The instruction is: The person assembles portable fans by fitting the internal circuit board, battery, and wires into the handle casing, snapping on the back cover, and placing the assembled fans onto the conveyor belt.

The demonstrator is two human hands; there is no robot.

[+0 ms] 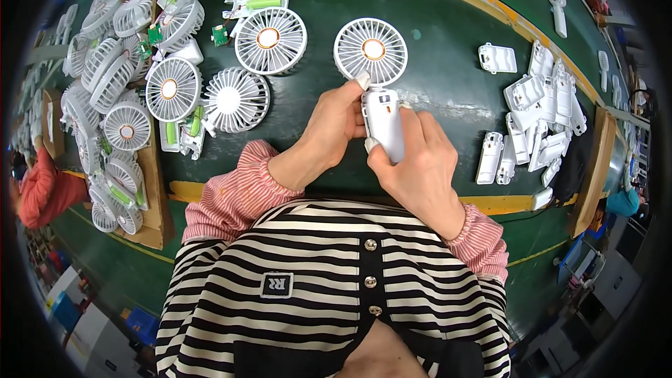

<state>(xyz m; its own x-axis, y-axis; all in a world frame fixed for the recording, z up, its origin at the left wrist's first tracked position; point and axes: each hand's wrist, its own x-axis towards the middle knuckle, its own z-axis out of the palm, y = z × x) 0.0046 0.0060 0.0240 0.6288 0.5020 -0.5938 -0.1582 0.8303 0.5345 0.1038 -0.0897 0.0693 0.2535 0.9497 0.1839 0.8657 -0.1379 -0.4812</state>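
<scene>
A white handheld fan (371, 51) lies in front of me, its round grille pointing away and its white handle (384, 126) toward me. My left hand (334, 122) grips the neck from the left, a white-covered thumb pressed where the grille meets the handle. Around the handle's lower part my right hand (418, 157) is closed, thumb on the left side and fingers on the right. White covers show on some fingertips. Left of it lie another fan head (270, 40) and an open handle (257, 1) with a green battery inside.
Many fan heads (112, 73) with green batteries and circuit boards are heaped at the left in a cardboard tray (152, 196). White handle covers (525, 108) pile up at the right beside a cardboard edge (595, 168). A person in red (49, 189) is at far left.
</scene>
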